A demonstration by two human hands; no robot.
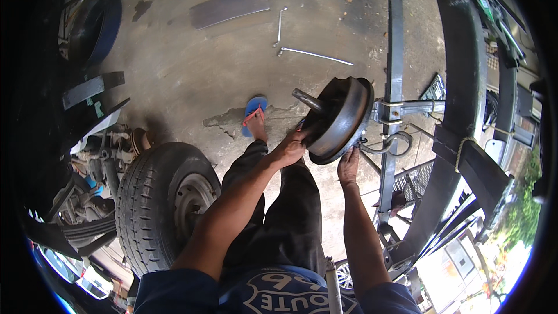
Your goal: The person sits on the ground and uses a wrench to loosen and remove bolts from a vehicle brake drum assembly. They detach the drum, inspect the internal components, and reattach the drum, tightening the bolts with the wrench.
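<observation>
A dark, worn brake drum (343, 117) is held up in front of me, tilted so that its open side points left. A thick metal shaft (310, 99) sticks out of that open side. My left hand (292, 147) grips the drum's near left rim, its fingertips partly hidden inside. Low on the drum's right face, my right hand (349, 166) is closed against the edge. The drum hides part of that hand's grip. Just beyond my right hand, a curved metal hook (401, 143) hangs by the steel frame.
A large tyre on a wheel (139, 209) stands at my left, beside greasy axle parts (110, 150). Two long wrenches (281, 26) (317, 56) and a flat metal sheet (232, 7) lie on the concrete floor. A steel frame (394, 46) rises at right. My sandalled foot (254, 115) is ahead.
</observation>
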